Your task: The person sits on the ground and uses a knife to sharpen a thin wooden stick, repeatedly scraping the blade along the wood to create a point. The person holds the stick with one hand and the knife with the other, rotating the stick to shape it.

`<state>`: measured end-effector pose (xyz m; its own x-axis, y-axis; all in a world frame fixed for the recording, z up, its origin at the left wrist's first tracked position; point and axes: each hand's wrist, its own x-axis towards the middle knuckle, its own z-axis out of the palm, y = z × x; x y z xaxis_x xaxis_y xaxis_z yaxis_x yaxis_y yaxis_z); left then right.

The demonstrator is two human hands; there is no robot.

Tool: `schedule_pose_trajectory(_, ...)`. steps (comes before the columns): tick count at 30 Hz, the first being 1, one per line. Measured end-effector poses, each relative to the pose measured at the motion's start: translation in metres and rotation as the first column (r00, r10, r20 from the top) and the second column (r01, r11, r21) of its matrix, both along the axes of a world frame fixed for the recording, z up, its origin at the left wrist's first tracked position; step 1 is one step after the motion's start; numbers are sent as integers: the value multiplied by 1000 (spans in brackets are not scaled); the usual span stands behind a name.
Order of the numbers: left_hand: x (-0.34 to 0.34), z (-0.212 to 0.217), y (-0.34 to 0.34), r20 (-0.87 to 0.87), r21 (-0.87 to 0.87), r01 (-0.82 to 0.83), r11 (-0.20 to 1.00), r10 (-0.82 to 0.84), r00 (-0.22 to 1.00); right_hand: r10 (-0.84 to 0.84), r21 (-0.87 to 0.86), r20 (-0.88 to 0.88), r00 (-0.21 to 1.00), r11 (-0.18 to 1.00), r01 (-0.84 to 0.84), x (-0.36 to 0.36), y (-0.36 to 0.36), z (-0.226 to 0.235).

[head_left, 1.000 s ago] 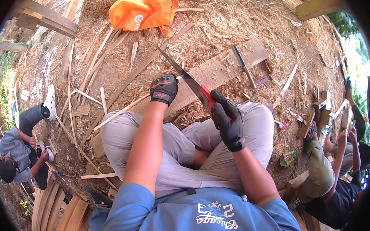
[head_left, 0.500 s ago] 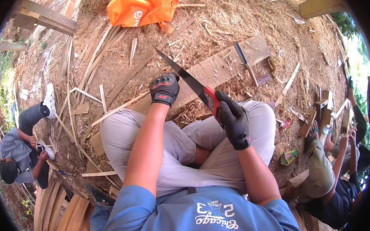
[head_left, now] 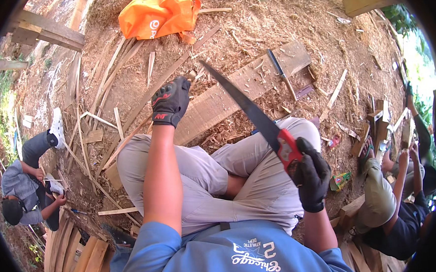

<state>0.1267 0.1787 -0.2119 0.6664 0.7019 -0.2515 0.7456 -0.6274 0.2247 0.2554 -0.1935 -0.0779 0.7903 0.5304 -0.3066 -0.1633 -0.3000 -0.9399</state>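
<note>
My right hand (head_left: pixel 313 178), in a black glove, is wrapped round the red handle of a hand saw (head_left: pixel 256 114). The dark, tapering blade slants up and left over my crossed legs, its tip above a wide plank (head_left: pixel 216 106). My left hand (head_left: pixel 171 101), gloved too, is closed on a thin wood strip (head_left: pixel 129 139). That strip runs down-left past my knee, and its short end shows beyond my fingers. Blade and strip are apart. On the plank's far right part lies a long knife (head_left: pixel 282 74) with a wooden handle.
An orange bag (head_left: pixel 160 13) lies on shavings ahead. Loose wood strips (head_left: pixel 109 77) are scattered to the left. One person (head_left: pixel 25 180) sits at left, another (head_left: pixel 392 210) at right. Curved wooden pieces (head_left: pixel 69 257) stand at lower left. Wooden beams (head_left: pixel 376 2) reach in at the upper corners.
The saw has come back right and toward me with my right hand, away from the strip's end. My left hand has shifted left and slightly forward, tilting the strip more steeply.
</note>
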Motion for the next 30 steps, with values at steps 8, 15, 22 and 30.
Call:
schedule_pose_trajectory(8, 3, 71, -28, 662, -190, 220, 957, -41, 748, 17, -206, 788, 615, 949, 239, 39, -62, 27)
schedule_pose_trajectory(15, 4, 127, -59, 802, -591, 403, 698, 455, 387, 240, -498, 807, 539, 767, 404, 30, -185, -42)
schedule_pose_trajectory(22, -15, 128, -67, 411, -592, 805, 40, 874, 259, 506, -916, 239, 829, 400, 20, -10, -252, -95)
schedule_pose_trajectory(30, -20, 137, -87, 434, -534, 834, 139, 891, 130, 861, -322, -396, 319, 195, -927, -57, -188, 153)
